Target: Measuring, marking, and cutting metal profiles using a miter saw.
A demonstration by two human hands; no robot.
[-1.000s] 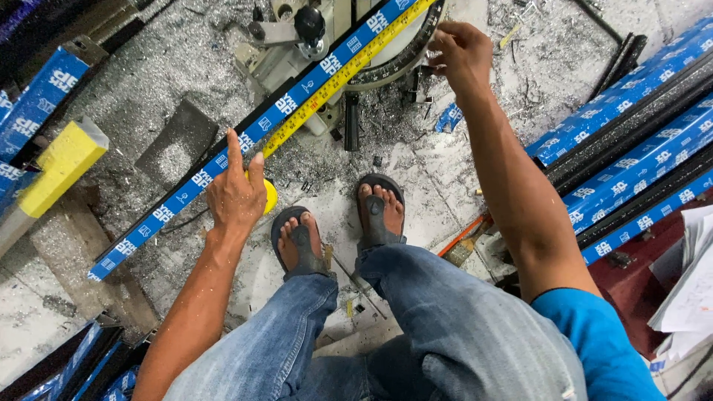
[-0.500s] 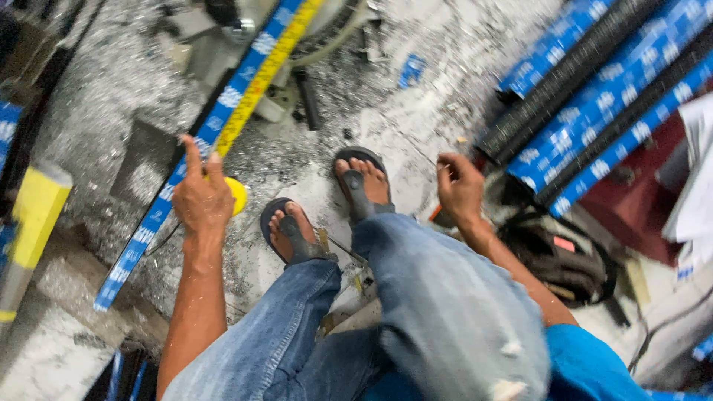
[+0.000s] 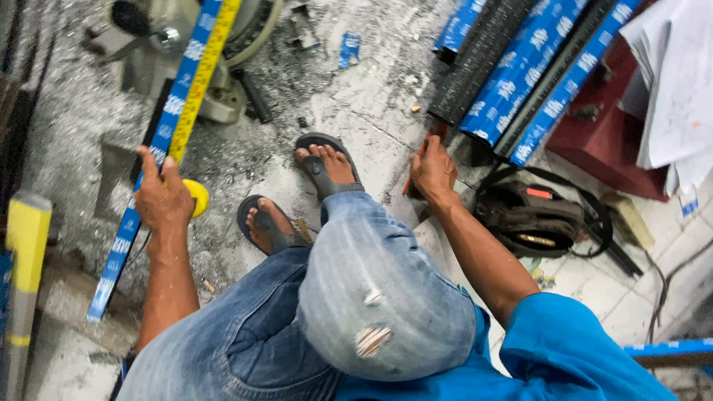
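Left hand [image 3: 163, 199] fingers pin the blue bar [image 3: 152, 160], running lower-left to upper-right; right hand [image 3: 433, 172] seemingly grips something orange.

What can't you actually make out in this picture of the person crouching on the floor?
Head view only:
- Left hand covers most of the yellow tape measure case.
- Right hand hides most of the thin orange thing; its kind is unclear.
- Blue-wrapped bar: top end cut off by the frame.
- Machine: blurred, partly behind the bar.

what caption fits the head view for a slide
Left hand pins yellow tape measure to blue-wrapped bar; right hand grasps an orange pencil.
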